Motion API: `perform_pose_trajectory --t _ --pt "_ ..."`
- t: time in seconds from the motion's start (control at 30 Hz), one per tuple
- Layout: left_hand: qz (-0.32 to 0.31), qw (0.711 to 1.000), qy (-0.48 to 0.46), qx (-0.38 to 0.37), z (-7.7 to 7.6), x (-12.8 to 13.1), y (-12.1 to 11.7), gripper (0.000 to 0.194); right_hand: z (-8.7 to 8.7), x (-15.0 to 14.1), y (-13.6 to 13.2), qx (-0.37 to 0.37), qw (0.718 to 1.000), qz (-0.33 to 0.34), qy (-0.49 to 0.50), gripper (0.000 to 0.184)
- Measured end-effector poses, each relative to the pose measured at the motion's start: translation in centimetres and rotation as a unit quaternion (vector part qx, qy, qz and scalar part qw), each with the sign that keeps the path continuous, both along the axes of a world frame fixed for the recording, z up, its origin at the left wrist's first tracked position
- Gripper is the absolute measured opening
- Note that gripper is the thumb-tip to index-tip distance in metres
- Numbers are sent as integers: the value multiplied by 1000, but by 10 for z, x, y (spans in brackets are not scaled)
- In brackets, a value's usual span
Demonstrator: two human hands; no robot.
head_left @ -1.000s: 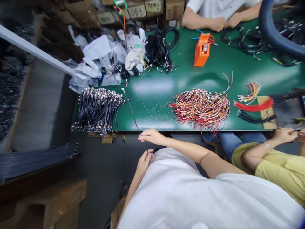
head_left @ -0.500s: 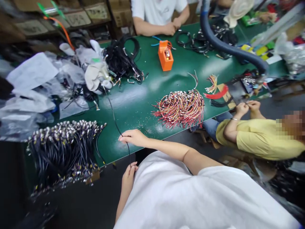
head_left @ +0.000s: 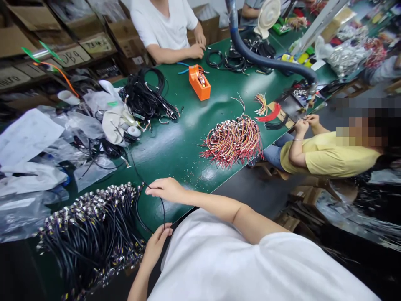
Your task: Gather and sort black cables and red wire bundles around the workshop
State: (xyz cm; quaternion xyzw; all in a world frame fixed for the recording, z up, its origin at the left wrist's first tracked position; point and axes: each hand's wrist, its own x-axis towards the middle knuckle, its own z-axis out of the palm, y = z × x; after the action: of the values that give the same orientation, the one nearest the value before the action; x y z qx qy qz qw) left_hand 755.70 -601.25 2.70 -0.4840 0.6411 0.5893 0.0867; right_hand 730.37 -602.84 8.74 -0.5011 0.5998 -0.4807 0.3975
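A thin black cable (head_left: pixel 163 207) runs between my two hands, bowing slightly. My right hand (head_left: pixel 167 189) pinches it above the table's front edge, and its upper stretch continues toward the clutter at the left back. Lower down, close to my shirt, my left hand (head_left: pixel 156 246) has thumb and fingers closed on the same cable. Left of both hands lies a wide bundle of short black cables (head_left: pixel 94 234) with metal connectors at their ends. One cable of that bundle curves out near my left hand.
A heap of red, yellow and black wires (head_left: pixel 233 140) lies on the green table (head_left: pixel 184 138). Beyond stand an orange tape dispenser (head_left: pixel 200 85) and coiled black cables (head_left: pixel 147 98). Plastic bags (head_left: pixel 31 205) crowd the left. One person sits opposite, another in yellow at the right.
The camera view has turned, so the table and its contents appear shifted. Both hands still grip the cable; the right hand appears a little further left, nearer the connector bundle.
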Motion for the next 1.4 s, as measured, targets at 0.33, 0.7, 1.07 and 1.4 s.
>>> perform_pose_trajectory --t 0.33,0.7,1.07,1.4 --pt "48 995 -80 -25 -13 -21 13 64 18 -39 -84 -56 992 31 109 21" --pt "48 992 -120 -1 -24 -17 13 65 11 -30 -130 -41 992 42 112 20" --pt "-3 996 -89 -4 -39 -9 -12 59 6 -24 -146 -30 992 7 121 16" --pt "-3 996 -85 -32 -40 -23 -33 55 0 -31 -165 -43 990 -6 137 20"
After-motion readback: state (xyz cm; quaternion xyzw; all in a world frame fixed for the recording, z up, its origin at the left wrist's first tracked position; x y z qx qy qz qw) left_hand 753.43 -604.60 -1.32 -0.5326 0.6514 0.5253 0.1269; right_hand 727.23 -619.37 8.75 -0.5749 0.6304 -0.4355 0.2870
